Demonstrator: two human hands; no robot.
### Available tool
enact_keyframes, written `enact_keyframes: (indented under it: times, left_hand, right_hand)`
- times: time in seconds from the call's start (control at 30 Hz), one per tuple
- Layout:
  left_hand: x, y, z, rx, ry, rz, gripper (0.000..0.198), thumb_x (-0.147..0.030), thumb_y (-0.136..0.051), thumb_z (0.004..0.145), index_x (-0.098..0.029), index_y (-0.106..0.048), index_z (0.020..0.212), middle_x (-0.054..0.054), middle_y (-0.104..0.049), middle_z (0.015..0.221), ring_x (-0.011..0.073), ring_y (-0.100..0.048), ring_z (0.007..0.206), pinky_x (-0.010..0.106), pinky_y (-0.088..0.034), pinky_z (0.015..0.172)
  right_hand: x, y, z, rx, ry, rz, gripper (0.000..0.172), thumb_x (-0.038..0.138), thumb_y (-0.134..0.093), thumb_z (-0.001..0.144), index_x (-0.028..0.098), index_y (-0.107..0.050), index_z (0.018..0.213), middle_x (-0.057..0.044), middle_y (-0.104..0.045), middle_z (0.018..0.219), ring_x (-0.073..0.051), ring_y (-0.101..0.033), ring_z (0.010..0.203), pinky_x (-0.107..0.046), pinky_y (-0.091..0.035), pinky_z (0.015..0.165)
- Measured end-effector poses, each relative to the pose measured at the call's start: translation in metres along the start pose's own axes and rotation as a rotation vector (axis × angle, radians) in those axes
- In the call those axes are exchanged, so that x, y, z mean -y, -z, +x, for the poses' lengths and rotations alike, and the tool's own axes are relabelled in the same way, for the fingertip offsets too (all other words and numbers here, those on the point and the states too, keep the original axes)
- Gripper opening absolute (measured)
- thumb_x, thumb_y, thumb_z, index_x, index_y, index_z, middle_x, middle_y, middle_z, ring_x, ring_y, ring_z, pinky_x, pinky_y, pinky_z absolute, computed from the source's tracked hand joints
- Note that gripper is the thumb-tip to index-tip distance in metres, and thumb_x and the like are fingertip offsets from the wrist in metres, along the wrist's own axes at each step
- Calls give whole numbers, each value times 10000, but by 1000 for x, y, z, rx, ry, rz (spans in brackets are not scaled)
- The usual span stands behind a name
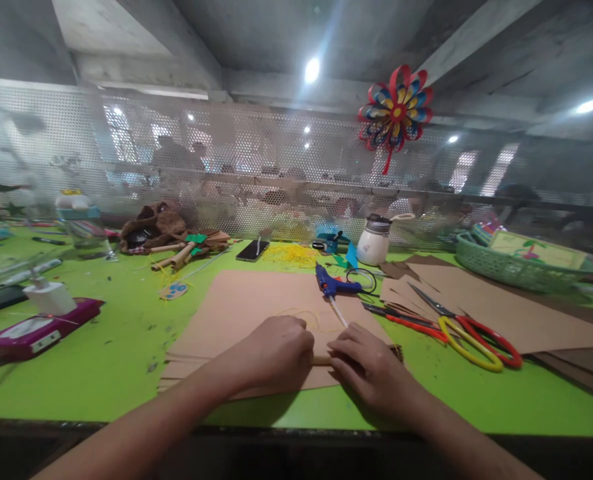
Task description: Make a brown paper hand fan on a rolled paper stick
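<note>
A thin rolled brown paper tube (322,361) lies across the near part of a stack of brown paper sheets (246,293). My left hand (283,347) is closed around its left side, hiding that end. My right hand (371,363) has its fingers bent and pinched on the tube's right side. Thin yellow string (319,323) loops over the paper just beyond my hands. Past my right hand, a blue glue gun (332,283) lies on the stack, its white glue stick (337,310) pointing back toward my fingers.
Scissors (469,340) and a red-handled cutter (411,321) lie right, beside more brown paper (506,300) and a green basket (511,263). A purple power strip (41,327) sits left. Behind are a phone (253,250), yellow shreds (293,255), a white bottle (373,241) and paper rolls (181,255).
</note>
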State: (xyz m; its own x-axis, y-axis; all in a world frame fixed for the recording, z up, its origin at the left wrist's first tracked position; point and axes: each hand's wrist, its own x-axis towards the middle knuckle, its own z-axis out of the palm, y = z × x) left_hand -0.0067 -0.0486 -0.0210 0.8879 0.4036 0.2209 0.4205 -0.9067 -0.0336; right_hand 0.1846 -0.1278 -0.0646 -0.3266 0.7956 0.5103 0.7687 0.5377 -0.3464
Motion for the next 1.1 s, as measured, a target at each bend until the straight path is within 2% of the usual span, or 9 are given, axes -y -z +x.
enact_keyframes:
  times: [0.17, 0.37, 0.53, 0.6, 0.7, 0.8, 0.9, 0.97, 1.1]
  left_hand:
    - [0, 5, -1, -8, 5, -74, 191, -149, -455, 751, -185, -633, 691, 53, -618, 668, 170, -531, 576, 268, -326, 536]
    - [14, 16, 6, 180, 107, -493, 98, -232, -564, 703, -180, -646, 712, 13, -620, 690, 142, -487, 598, 252, -314, 560]
    - [33, 16, 9, 248, 202, -748, 153, -275, -603, 702, -156, -675, 765, -7, -620, 662, 136, -508, 592, 229, -333, 534]
    - [39, 16, 8, 247, 231, -903, 164, -283, -615, 716, -144, -676, 779, -8, -619, 669, 137, -521, 615, 231, -364, 565]
    - [46, 16, 5, 178, 274, -1155, 186, -304, -638, 738, -142, -662, 827, -17, -600, 698, 124, -522, 643, 230, -391, 615]
    - [52, 15, 3, 61, 324, -1389, 196, -309, -648, 758, -138, -631, 852, -14, -577, 709, 106, -517, 633, 221, -398, 608]
    - [56, 13, 1, -70, 350, -1584, 198, -292, -654, 766, -123, -612, 861, 11, -578, 746, 100, -532, 647, 226, -432, 634]
    - [58, 12, 0, -154, 359, -1683, 191, -279, -662, 767, -123, -604, 862, 22, -585, 762, 98, -543, 655, 232, -454, 649]
    - [57, 11, 1, -295, 375, -1816, 145, -237, -673, 769, -135, -600, 843, 16, -596, 742, 97, -564, 663, 231, -478, 651]
  right_hand:
    - [-7, 12, 2, -136, -37, 110, 117, 173, -537, 877, 165, -653, 886, -86, -618, 875, -204, -561, 856, -356, -472, 765]
    - [-13, 31, 4, -338, -106, 144, 168, 224, -508, 901, 183, -648, 818, -70, -659, 818, -199, -601, 785, -346, -493, 720]
    - [-3, 41, -9, -710, -92, 8, 138, 152, -527, 880, 170, -645, 810, -58, -625, 787, -189, -593, 759, -338, -477, 709]
    - [4, 42, -14, -747, -48, -1, 120, 113, -543, 860, 166, -640, 813, -56, -613, 785, -185, -587, 757, -335, -472, 710]
    - [9, 37, -19, -632, 1, 30, 129, 98, -533, 858, 164, -626, 797, -55, -604, 758, -184, -575, 744, -327, -466, 679]
    - [4, 25, -19, -337, -16, 74, 136, 124, -512, 878, 161, -631, 824, -70, -609, 793, -192, -565, 780, -332, -469, 686]
    - [0, 14, -17, -48, -32, 35, 116, 162, -534, 879, 163, -650, 874, -84, -619, 860, -206, -548, 839, -370, -467, 756]
    - [0, 11, -16, 31, -38, -1, 112, 174, -543, 878, 161, -654, 871, -86, -621, 867, -211, -538, 853, -385, -461, 772]
    - [3, 12, -13, 40, -67, 11, 126, 166, -534, 877, 161, -655, 844, -86, -625, 863, -207, -551, 850, -368, -468, 760]
